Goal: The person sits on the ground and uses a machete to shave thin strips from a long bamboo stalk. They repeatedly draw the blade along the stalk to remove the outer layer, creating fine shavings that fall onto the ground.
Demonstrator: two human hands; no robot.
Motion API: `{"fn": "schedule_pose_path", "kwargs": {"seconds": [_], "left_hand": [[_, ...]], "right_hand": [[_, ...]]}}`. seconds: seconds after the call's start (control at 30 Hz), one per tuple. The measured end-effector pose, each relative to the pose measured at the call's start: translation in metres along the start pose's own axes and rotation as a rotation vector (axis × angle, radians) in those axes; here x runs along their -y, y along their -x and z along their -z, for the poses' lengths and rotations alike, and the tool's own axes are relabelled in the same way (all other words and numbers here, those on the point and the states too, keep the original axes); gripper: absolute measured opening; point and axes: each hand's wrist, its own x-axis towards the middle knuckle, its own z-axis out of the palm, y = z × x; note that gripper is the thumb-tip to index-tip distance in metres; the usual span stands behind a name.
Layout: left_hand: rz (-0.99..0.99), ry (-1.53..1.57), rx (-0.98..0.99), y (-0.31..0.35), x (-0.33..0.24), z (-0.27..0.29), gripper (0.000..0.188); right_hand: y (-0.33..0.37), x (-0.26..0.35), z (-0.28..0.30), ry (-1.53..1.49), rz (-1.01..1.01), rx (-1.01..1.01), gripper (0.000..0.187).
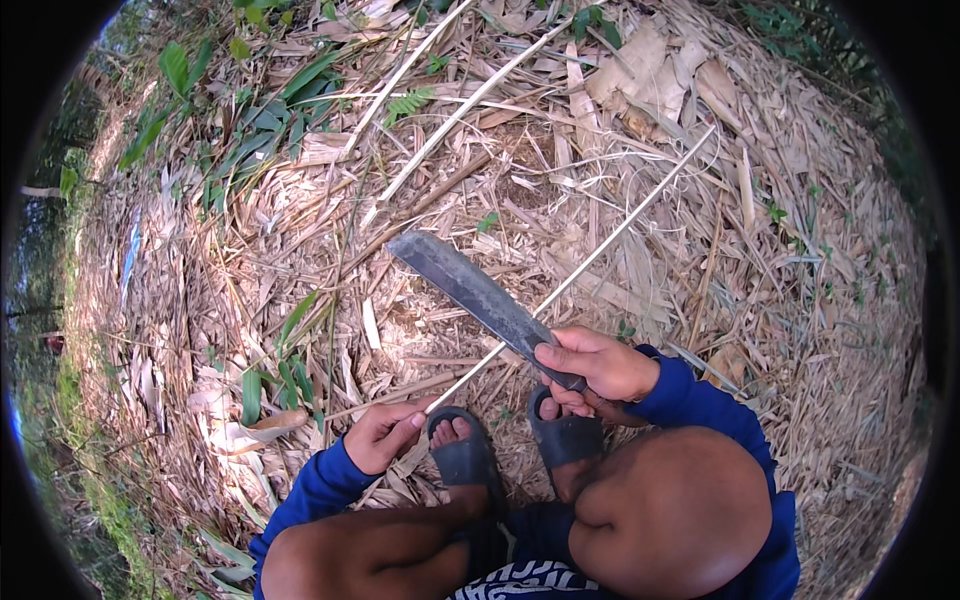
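Observation:
My right hand is closed around the lower part of a machete, with the thumb lying along the dark, worn blade. The blade slants up to the left, its broad tip over the litter. A long, thin, pale strip of bamboo runs from lower left to upper right. Its near end is pinched between the thumb and fingers of my left hand. The strip crosses the machete close to my right hand, passing beneath the blade; whether they touch there I cannot tell.
Dry leaf sheaths and bamboo litter cover the ground. Two more pale strips lie at the far side. Curly thin shavings are near the held strip's far end. My sandalled feet are just beyond my bent knees. Green leaves grow at the far left.

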Motion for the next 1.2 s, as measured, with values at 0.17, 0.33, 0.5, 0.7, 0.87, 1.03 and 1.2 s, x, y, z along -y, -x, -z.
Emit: {"fn": "schedule_pose_path", "kwargs": {"seconds": [0.17, 0.33, 0.5, 0.7, 0.87, 1.03, 1.2], "left_hand": [[0.039, 0.019, 0.001, 0.012, 0.001, 0.007, 0.036], [0.084, 0.092, 0.013, 0.037, 0.026, 0.014, 0.04], [0.114, 0.104, -0.024, 0.05, 0.04, 0.026, 0.037], [0.126, 0.108, 0.007, 0.062, 0.044, 0.038, 0.036], [0.144, 0.043, 0.004, 0.07, 0.043, 0.04, 0.033], [0.165, 0.143, -0.04, 0.073, 0.053, 0.047, 0.036], [0.177, 0.167, 0.012, 0.071, 0.054, 0.048, 0.039]], "right_hand": [[0.011, 0.006, 0.019, -0.042, 0.114, -0.091, 0.031], [0.029, 0.029, 0.039, -0.063, 0.148, -0.265, 0.031], [0.033, 0.033, 0.054, -0.131, 0.168, -0.35, 0.031], [0.03, 0.036, 0.052, -0.1, 0.151, -0.265, 0.033], [0.045, 0.046, 0.083, -0.144, 0.233, -0.314, 0.033], [0.047, 0.046, 0.089, -0.113, 0.223, -0.272, 0.036], [0.05, 0.045, 0.091, -0.093, 0.232, -0.319, 0.037]]}}
